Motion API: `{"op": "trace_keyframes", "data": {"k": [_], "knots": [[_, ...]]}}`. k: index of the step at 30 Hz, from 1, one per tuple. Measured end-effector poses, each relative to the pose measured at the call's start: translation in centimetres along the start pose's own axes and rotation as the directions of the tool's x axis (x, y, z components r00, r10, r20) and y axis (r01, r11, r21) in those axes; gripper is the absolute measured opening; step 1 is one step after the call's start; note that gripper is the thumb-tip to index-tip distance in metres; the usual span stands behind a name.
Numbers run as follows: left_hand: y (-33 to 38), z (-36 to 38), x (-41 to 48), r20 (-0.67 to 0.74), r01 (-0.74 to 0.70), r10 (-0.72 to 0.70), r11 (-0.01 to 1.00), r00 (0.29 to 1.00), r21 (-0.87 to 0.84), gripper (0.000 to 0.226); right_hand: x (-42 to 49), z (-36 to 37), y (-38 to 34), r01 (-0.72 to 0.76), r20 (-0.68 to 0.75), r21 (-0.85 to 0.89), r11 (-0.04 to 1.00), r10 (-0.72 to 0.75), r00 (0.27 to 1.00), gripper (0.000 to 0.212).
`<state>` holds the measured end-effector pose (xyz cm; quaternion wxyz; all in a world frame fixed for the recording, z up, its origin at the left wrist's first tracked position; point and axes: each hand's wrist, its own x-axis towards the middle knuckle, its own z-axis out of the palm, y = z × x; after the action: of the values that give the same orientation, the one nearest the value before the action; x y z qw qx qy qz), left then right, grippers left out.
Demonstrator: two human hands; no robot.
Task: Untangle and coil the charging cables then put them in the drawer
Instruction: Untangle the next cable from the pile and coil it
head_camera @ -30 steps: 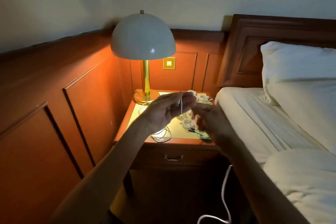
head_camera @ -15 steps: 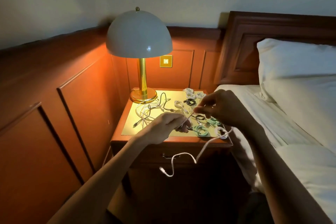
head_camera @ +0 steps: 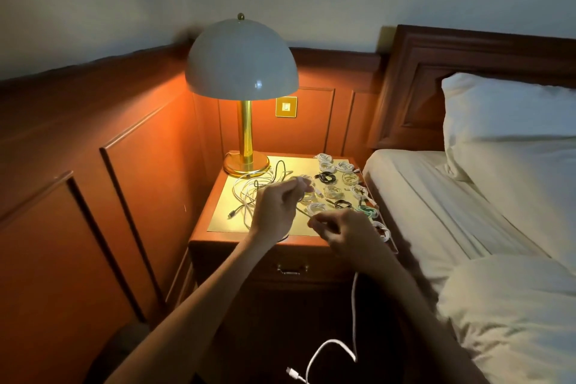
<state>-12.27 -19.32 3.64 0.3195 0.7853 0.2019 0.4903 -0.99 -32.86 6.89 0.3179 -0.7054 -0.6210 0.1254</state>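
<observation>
A white cable (head_camera: 353, 305) is being worked in mid-air in front of a bedside table (head_camera: 218, 235). The left hand (head_camera: 274, 212) is raised over the table top with its fingers (head_camera: 293, 192) curled and pinching one end of the cable. The right hand (head_camera: 349, 232) is just beside it and slightly lower, its fingers (head_camera: 321, 221) pinched on the same cable. A short taut stretch runs between the two hands. From the right hand the rest of the cable hangs down in front of the table, loops near the floor and ends in a loose plug, so this cable appears to be only at the start of its coiling. On the right half of the table top lie many small coiled cables (head_camera: 335, 192) in rough rows: mostly white, a few black and one green. On the left half, near the base of a lit lamp (head_camera: 241, 72), a tangle (head_camera: 255, 190) of white and black cables remains unsorted. The drawer (head_camera: 314, 262) below the table top is closed, and none of the coils on show have gone into it. The task looks well advanced on coiling, with the tangle and all the putting away left to do. A bed (head_camera: 452, 212) with a white pillow (head_camera: 511, 121) stands just to the right of the table.
</observation>
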Motion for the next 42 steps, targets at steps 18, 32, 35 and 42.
{"op": "trace_keyframes", "data": {"k": [18,32,35,42], "knots": [[1.5,0.8,0.3,0.077,0.393,-0.557,0.475,0.827,-0.788,0.019,-1.2,3.9,0.7,-0.105,-0.046,0.432,0.896,0.138,0.989,0.022],[3.4,-3.8,-0.9,0.603,0.568,-0.048,0.402,0.796,-0.718,0.026,1.8,-3.3,1.7,0.093,-0.12,0.364,0.927,-0.053,0.991,0.018],[4.2,-2.1,0.1,0.411,0.48,-0.354,0.13,0.84,-0.868,0.025,1.1,1.7,1.6,0.043,-0.194,0.405,0.913,0.04,0.98,0.024],[0.8,1.4,-0.8,-0.139,0.191,-0.206,0.975,0.969,-0.115,0.026,0.6,2.8,0.9,0.016,-0.154,-0.113,0.993,-0.034,0.988,0.02]]}}
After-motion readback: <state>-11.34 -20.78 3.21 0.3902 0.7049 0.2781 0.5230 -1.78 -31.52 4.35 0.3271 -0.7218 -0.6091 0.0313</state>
